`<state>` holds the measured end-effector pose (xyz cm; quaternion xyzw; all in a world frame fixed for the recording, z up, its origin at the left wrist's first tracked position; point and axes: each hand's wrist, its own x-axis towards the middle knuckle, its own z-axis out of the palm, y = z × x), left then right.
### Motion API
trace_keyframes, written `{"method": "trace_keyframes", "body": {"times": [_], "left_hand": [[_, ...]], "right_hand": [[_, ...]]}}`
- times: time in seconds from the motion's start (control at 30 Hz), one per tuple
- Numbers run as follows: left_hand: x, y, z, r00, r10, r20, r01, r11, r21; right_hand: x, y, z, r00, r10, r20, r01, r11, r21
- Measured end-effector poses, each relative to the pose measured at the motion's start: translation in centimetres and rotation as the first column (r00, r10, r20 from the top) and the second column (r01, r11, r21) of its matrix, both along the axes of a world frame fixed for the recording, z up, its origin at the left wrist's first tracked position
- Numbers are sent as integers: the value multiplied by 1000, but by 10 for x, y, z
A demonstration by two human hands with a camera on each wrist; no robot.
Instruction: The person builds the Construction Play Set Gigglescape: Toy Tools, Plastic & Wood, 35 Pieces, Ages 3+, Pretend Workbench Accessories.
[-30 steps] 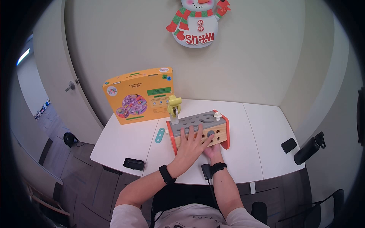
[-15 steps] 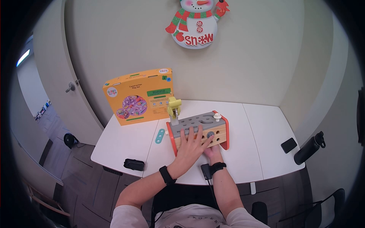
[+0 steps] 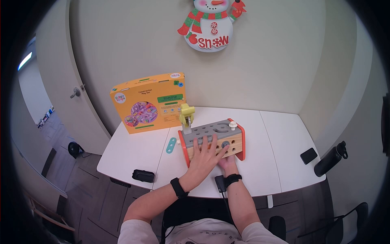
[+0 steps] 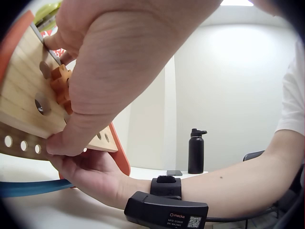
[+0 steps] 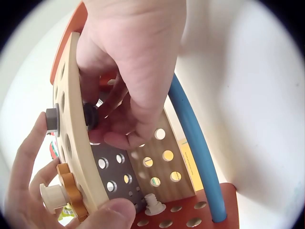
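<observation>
A wooden toy workbench [image 3: 238, 142] with a grey top and red ends stands on the table. My left hand [image 3: 202, 162] spreads nearly straight fingers over its front and top; one fingertip touches a grey bolt head [image 5: 52, 120], and the thumb rests at the panel's lower edge. Behind the panel, the right hand [image 5: 133, 62] pinches a dark round piece [image 5: 90, 116] opposite that bolt head; its fingers partly hide the piece. An orange gear [image 5: 72, 192] with a white bolt [image 5: 54, 197] sits on the front. Inside is a white screw [image 5: 153, 204].
A yellow clamp-like piece [image 3: 187, 116] stands at the bench's left end, a white knob [image 3: 233, 125] on its right. Beside it lies a teal strip [image 3: 171, 145]. An orange box [image 3: 150, 93] stands behind. Around the table are a black case [image 3: 143, 175], phone [image 3: 308, 155] and bottle [image 3: 330, 159].
</observation>
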<state>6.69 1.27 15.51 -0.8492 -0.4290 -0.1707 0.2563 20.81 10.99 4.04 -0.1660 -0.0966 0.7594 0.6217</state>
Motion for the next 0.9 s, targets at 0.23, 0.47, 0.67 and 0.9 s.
{"method": "trace_keyframes", "body": {"times": [0.23, 0.47, 0.67, 0.9], "left_hand": [[0, -1, 0, 1000, -5, 4, 5, 1000, -2], [1, -2, 2, 1000, 1, 0, -1, 1000, -4], [0, -1, 0, 1000, -2, -1, 2, 1000, 6], [1, -1, -1, 1000, 1, 5, -1, 1000, 12]], "right_hand": [[-1, 1, -5, 1000, 2, 20, -2, 999, 37], [0, -6, 5, 999, -15, -52, 15, 1000, -4], [2, 2, -9, 1000, 10, 21, -11, 999, 52], [1, -1, -7, 1000, 16, 11, -17, 999, 51]]}}
